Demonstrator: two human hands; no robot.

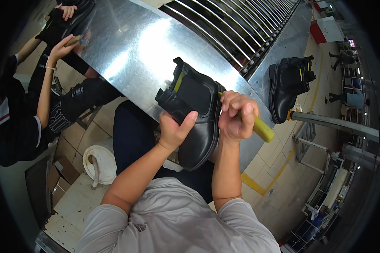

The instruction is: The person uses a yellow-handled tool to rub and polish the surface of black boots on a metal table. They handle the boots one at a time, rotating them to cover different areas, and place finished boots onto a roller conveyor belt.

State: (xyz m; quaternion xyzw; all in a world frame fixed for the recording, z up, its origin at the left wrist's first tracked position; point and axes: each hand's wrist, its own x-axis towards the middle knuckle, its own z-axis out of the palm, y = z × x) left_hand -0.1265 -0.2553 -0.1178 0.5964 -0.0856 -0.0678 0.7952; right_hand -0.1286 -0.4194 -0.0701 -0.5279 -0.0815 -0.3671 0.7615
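Note:
A black leather ankle boot (198, 122) with elastic side panels and a yellow-green strip at its opening lies at the edge of the metal table (126, 55), toe toward me. Wrapped round its ankle, my left hand (175, 130) has the thumb pressed on the upper. Closed round a tool with a yellow-green handle (263, 130), my right hand (238, 114) is beside the sole edge. The tool's thin front end reaches the boot's edge near the heel side; its tip is too small to make out.
A roller conveyor (236, 25) runs beyond the table. More black boots (285, 86) stand at the right. On the left, a co-worker's hands (62, 46) handle a black boot (74, 17). A white bucket (100, 162) with a hose stands on the left.

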